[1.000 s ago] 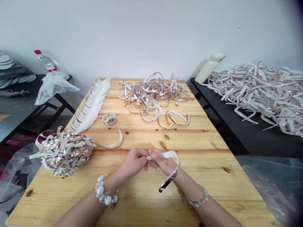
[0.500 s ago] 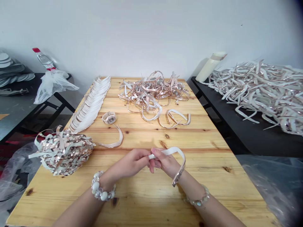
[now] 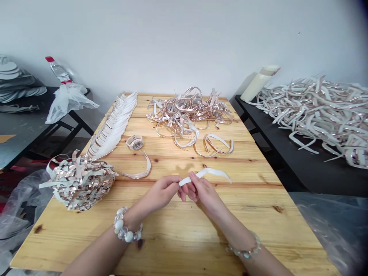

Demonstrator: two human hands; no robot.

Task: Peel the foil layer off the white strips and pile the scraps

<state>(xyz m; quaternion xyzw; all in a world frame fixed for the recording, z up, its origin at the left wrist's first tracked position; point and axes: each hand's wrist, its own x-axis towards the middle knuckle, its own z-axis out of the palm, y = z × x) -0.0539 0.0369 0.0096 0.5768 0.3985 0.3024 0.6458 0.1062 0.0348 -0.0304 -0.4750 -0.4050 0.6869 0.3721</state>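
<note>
Pinches white strip (image 3: 212,170) with left hand (image 3: 162,194) at one end and right hand (image 3: 209,196) alongside, probably for steadiness, leaving tail free toward two o'clock. Shows neatly fanned strips (image 3: 115,125) at ten, apart from tangled pile (image 3: 188,109) at twelve, likely against snagging.

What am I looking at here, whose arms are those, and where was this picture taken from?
There is no robot: these are a person's bare hands, seen by a camera worn on the head, looking forward and down.

The left hand and right hand together hold a white strip over a wooden table.

On the table lie a bundle of shiny and white strips at the left, a fanned row of white strips, a watch and a loose tangle of strips at the back. A bigger heap covers much of the black table on the right.
</note>
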